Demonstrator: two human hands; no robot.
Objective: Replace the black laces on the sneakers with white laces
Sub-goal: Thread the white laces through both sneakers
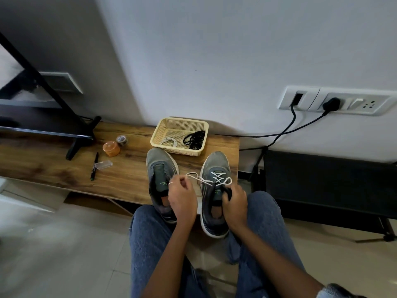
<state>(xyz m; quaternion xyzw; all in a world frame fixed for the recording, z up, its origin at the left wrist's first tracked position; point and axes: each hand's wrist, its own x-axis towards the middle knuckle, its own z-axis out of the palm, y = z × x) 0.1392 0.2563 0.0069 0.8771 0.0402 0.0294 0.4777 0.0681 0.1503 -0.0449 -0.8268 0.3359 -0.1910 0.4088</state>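
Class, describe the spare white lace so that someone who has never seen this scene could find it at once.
Start at the wooden table against the wall, then find the cream basket beyond the two sneakers. The spare white lace lies coiled in its near-left corner; the bundle beside it is black laces, and the other white lace is threaded through a sneaker.

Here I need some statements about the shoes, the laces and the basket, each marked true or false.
1. The right shoe has white lace crossed through it. True.
2. The left shoe is fully laced. False: no lace shows in it.
3. The basket holds black laces and a white lace. True.
4. The left hand rests flat on the table. False: it pinches the white lace end.
5. The right hand is at the right shoe's tongue. True.
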